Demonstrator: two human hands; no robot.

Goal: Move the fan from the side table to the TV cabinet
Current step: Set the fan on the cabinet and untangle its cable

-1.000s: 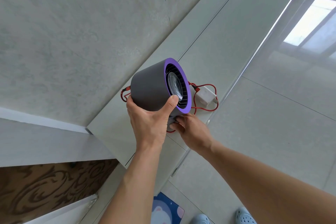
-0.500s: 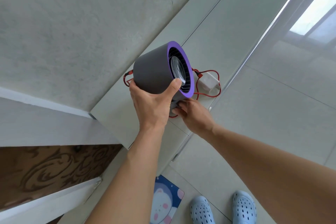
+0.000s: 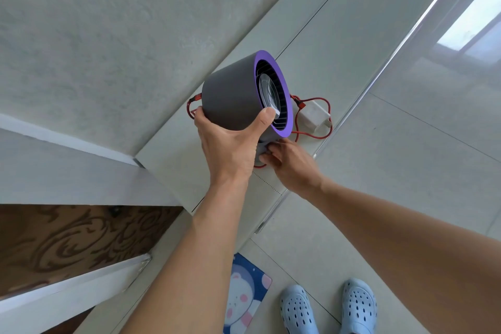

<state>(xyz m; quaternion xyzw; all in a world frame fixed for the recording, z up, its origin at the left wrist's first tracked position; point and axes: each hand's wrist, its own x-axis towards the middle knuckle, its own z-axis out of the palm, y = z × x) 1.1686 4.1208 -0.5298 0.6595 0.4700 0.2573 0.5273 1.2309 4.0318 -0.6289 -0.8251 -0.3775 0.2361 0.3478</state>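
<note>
The fan (image 3: 233, 95) is a grey drum with a purple front ring and a black grille, and it stands over the pale top of the TV cabinet (image 3: 311, 35). My left hand (image 3: 230, 149) wraps the underside of the drum, thumb on the grille edge. My right hand (image 3: 290, 163) grips the fan's small base beneath the drum, which is mostly hidden. A red cable (image 3: 311, 135) loops from the fan to a white charger (image 3: 315, 114) lying on the cabinet to the right.
A grey wall (image 3: 108, 35) rises behind the cabinet. Glossy floor tiles (image 3: 406, 171) lie to the right. Near my pale blue clogs (image 3: 328, 306) lies a blue cartoon mat (image 3: 244, 293). Brown patterned panelling (image 3: 67, 238) shows at lower left.
The view has tilted down, bringing my feet and the mat into sight. Both hands keep their grip on the fan, which holds much the same place over the cabinet.
</note>
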